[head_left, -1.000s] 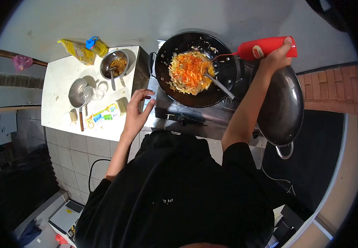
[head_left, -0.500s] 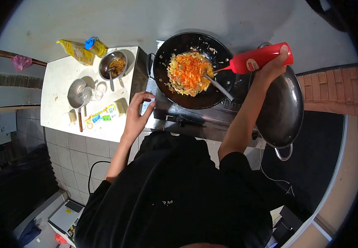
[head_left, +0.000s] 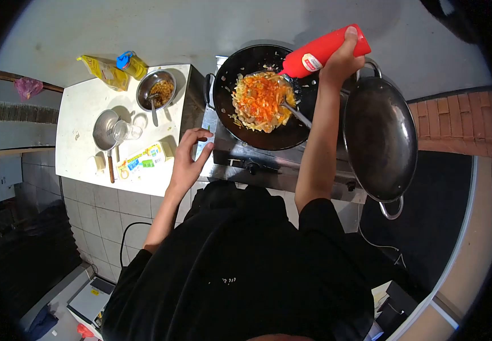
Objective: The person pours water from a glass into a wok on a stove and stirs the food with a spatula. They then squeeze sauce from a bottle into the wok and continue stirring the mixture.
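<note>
Head view: the red bottle (head_left: pixel 325 48) is gripped by the right hand (head_left: pixel 342 65), fingers wrapped around its base, at the upper right of the frame. Since the earlier frames it has been carried leftward, and its nozzle is now brought over the food's upper edge instead of its right side; the sauce, it is judged, is being spread to another part. The bottle is glossy, pale-labelled and tilted nozzle-down above the wok (head_left: pixel 280 136). Inside, at upper centre, the food (head_left: pixel 262 102) is seen as chopped pale pieces topped with orange-red; a spoon (head_left: pixel 299 116) is left in it. The left hand (head_left: pixel 188 162), thumb and fingers spread, is held empty beside the table (head_left: pixel 81 102).
</note>
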`<state>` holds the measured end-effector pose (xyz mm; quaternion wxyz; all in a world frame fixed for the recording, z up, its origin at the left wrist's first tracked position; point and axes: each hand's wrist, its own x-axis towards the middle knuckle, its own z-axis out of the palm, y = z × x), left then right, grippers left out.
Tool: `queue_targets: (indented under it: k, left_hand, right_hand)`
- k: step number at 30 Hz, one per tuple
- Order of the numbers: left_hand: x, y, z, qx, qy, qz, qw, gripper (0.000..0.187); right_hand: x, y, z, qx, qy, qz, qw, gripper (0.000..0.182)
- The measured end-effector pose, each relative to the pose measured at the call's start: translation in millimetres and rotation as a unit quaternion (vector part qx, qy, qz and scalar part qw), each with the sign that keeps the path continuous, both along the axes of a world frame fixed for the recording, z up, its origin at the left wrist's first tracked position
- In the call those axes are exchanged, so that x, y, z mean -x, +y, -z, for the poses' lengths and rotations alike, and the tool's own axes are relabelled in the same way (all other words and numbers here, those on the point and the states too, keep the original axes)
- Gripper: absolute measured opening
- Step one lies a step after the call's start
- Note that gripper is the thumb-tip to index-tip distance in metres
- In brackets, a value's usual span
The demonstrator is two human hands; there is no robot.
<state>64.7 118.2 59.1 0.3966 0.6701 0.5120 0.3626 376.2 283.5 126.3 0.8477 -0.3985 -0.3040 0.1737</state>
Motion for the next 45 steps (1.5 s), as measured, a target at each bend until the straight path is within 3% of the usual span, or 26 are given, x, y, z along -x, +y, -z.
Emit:
queue_targets:
  k: [5,7,12,15,20,27,34,40,42,45]
  left_hand:
    - [10.5,-2.0,2.5,0.013,0.008,-0.011,1.000,0.018]
    - [14.0,-3.9,4.1,0.008,0.012,-0.004,1.000,0.018]
    - [18.3,-2.4,4.1,0.013,0.003,-0.012,1.000,0.018]
    - [19.7,-2.3,2.3,0.010,0.007,-0.020,1.000,0.018]
    - [16.5,-5.4,5.6,0.012,0.010,-0.032,0.999,0.018]
    - [-6.8,-7.1,5.4,0.009,-0.005,-0.008,1.000,0.018]
    - [-22.1,-4.3,2.8,-0.004,0.010,-0.013,1.000,0.018]
    - [-23.3,-8.9,5.3,0.004,-0.003,-0.033,0.999,0.018]
    - [-24.0,-8.4,7.6,0.004,0.005,-0.035,0.999,0.018]
    - [-31.7,-8.9,7.7,0.013,0.014,-0.028,0.999,0.018]
  right_hand:
    - [21.4,3.0,0.8,-0.030,0.006,-0.084,0.996,0.020]
    - [15.9,27.8,14.4,-0.042,-0.036,-0.019,0.998,0.018]
    - [24.4,2.7,6.3,-0.026,0.003,-0.068,0.997,0.019]
    - [11.3,-4.8,6.5,-0.001,-0.046,-0.053,0.998,0.022]
    - [-24.2,-4.7,-7.3,0.027,-0.019,0.042,0.999,0.025]
    - [-44.5,-10.0,15.3,0.074,-0.074,0.027,0.994,0.023]
    - [-42.4,-18.9,11.8,0.025,-0.021,-0.010,0.999,0.026]
    - [-57.1,-24.3,10.7,0.076,-0.031,0.028,0.996,0.026]
    - [-44.3,-41.1,3.8,0.034,0.046,-0.038,0.998,0.024]
    - [-47.5,-20.3,12.9,0.037,-0.003,-0.016,0.999,0.023]
